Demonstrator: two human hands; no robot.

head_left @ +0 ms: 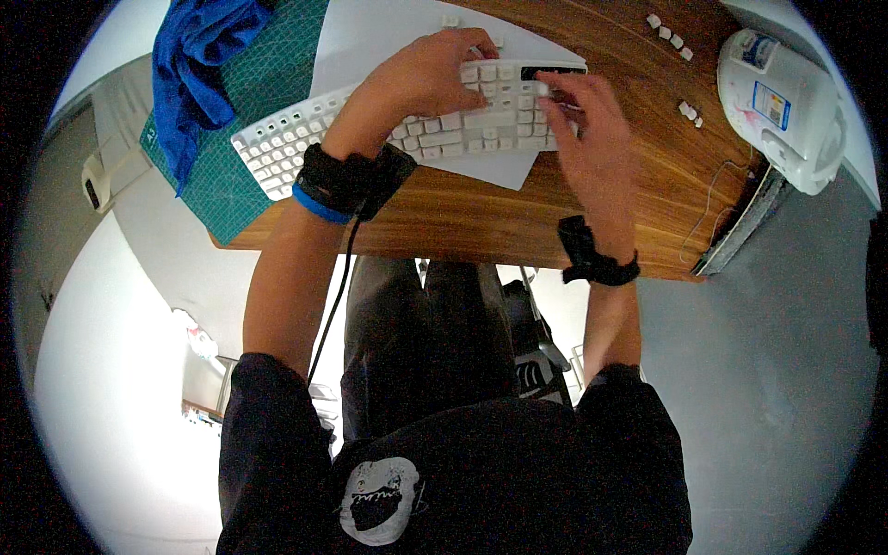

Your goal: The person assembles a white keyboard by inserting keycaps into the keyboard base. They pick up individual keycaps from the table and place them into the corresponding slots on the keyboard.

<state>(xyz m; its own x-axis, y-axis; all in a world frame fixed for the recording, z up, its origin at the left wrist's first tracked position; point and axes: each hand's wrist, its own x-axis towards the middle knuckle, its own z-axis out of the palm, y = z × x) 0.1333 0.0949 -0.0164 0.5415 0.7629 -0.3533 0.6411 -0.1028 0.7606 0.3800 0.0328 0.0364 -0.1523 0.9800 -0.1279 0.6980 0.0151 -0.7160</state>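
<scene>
Keyboard [407, 125] runs left-right, slightly tilted — both hands' fingers [555, 102] curled, pressing its keys.

The left hand [421, 79] lies over the middle of the white keyboard [416, 125], so the keys beneath its palm and fingers are hidden, and whether its fingertips press anything cannot be told. Under the right hand [587, 125] the keyboard's right end is covered; if those fingers pinch a keycap, it is too small to see. Beyond the right hand, the loose white keycaps [668, 32] are tiny, their markings unreadable. Left of the left hand, the blue cloth [199, 65] runs off past the picture's rim.
</scene>
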